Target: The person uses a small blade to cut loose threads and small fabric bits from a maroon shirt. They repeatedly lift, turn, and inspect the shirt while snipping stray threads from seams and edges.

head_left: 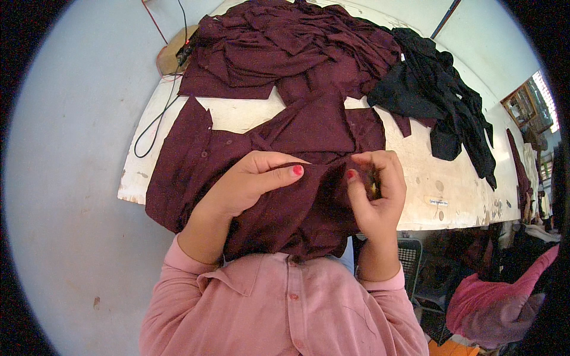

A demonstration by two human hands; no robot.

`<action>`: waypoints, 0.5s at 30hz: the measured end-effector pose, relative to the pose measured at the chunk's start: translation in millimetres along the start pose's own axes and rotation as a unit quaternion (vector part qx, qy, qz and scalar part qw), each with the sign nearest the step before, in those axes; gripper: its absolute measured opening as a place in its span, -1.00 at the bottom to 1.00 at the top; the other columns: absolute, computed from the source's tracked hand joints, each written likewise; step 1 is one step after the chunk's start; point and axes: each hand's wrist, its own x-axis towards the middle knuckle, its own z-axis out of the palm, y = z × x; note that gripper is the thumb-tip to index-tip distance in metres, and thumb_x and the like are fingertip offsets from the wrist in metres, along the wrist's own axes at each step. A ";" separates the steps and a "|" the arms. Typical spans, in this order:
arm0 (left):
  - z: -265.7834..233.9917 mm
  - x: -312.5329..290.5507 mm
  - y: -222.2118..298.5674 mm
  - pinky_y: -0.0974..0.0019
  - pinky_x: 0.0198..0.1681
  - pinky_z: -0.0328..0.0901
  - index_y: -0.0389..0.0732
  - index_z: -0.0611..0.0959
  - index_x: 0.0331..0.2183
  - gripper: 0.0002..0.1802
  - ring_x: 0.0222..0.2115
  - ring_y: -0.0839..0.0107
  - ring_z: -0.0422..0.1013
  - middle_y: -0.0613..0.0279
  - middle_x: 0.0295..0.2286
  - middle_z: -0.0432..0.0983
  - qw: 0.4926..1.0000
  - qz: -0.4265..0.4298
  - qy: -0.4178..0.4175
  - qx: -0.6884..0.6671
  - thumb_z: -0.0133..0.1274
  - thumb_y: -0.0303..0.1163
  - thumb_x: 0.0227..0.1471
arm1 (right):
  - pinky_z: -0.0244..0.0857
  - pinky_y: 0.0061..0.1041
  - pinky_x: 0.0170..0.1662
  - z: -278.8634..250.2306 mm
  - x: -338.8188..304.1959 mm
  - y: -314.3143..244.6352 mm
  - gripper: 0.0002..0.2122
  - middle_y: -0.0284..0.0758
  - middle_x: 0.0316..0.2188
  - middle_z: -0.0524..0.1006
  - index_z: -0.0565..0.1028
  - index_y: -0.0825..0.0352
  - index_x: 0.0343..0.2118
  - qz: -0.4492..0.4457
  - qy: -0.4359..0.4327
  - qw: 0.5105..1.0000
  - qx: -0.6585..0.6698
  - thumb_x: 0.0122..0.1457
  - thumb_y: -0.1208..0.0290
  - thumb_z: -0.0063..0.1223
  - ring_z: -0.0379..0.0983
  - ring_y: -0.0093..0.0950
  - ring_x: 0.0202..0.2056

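A dark maroon shirt (279, 213) with small buttons lies partly on the table, and its near part hangs over the edge against me. My left hand (249, 178) is closed, pinching a fold of the cloth between thumb and fingers. A short way to the right, my right hand (383, 190) grips the same fold with thumb and fingertips. Tucked in the right palm is a small dark object with a yellow part (374, 181), mostly hidden by the fingers; its kind cannot be made out. The stretch of cloth between both hands is raised.
Behind the shirt, a large maroon garment pile (285, 47) covers the far side of the white table (415, 202). Black garments (454, 95) lie to its right. A dark cable (145, 133) loops at the left edge. Pink cloth (493, 305) and a chair (409, 255) are at lower right.
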 end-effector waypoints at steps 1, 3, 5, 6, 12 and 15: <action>0.0 0.1 -0.1 0.55 -0.15 0.27 -0.35 0.61 -0.15 -0.72 -0.27 0.65 0.39 0.35 -0.29 0.55 1.000 -0.002 -0.004 0.002 0.06 -0.41 0.11 | 0.22 -0.58 -0.24 0.3 1.7 -2.7 -0.81 -0.27 -0.37 0.44 0.50 0.43 -0.34 -0.023 -0.013 1.000 0.002 -0.08 0.63 0.14 0.37 -0.46 -0.35; 3.3 2.1 0.5 0.54 -0.13 0.27 -0.35 0.60 -0.13 -0.71 -0.26 0.65 0.39 0.33 -0.27 0.55 1.000 0.006 -0.023 0.018 0.05 -0.42 0.12 | 0.22 -0.58 -0.24 5.2 4.5 -8.1 -0.79 -0.26 -0.35 0.45 0.51 0.42 -0.32 -0.019 -0.050 0.997 0.049 -0.08 0.59 0.18 0.38 -0.47 -0.34; 6.1 4.2 -0.3 0.54 -0.12 0.27 -0.36 0.59 -0.12 -0.70 -0.25 0.65 0.39 0.32 -0.26 0.55 0.999 0.020 -0.038 0.020 0.04 -0.43 0.12 | 0.22 -0.59 -0.25 12.3 3.2 -5.3 -0.77 -0.27 -0.34 0.47 0.52 0.42 -0.27 -0.014 -0.072 0.992 0.100 -0.04 0.52 0.23 0.39 -0.50 -0.32; 6.7 5.3 -2.2 0.54 -0.12 0.27 -0.36 0.59 -0.11 -0.70 -0.25 0.66 0.39 0.32 -0.26 0.55 0.998 0.031 -0.044 0.015 0.04 -0.43 0.12 | 0.22 -0.61 -0.25 12.3 2.4 -3.9 -0.78 -0.28 -0.35 0.47 0.52 0.42 -0.28 -0.009 -0.084 0.991 0.101 -0.02 0.52 0.22 0.39 -0.52 -0.33; 7.3 1.1 -1.6 0.50 -0.12 0.28 -0.35 0.60 -0.13 -0.70 -0.26 0.61 0.43 0.29 -0.28 0.58 0.999 -0.009 -0.042 0.011 0.05 -0.42 0.10 | 0.16 -0.71 -0.37 13.2 1.4 7.9 -0.88 -0.36 -0.39 0.47 0.51 0.39 -0.34 0.107 -0.130 0.958 0.233 0.06 0.51 0.16 0.35 -0.63 -0.43; 9.4 1.5 -2.9 0.49 -0.13 0.29 -0.35 0.62 -0.15 -0.71 -0.28 0.58 0.45 0.29 -0.31 0.59 0.999 -0.013 -0.037 -0.003 0.06 -0.43 0.08 | 0.08 -0.75 -0.46 14.9 -2.5 8.9 -0.91 -0.37 -0.37 0.45 0.49 0.36 -0.38 0.262 -0.119 0.869 0.403 0.10 0.47 0.13 0.29 -0.69 -0.51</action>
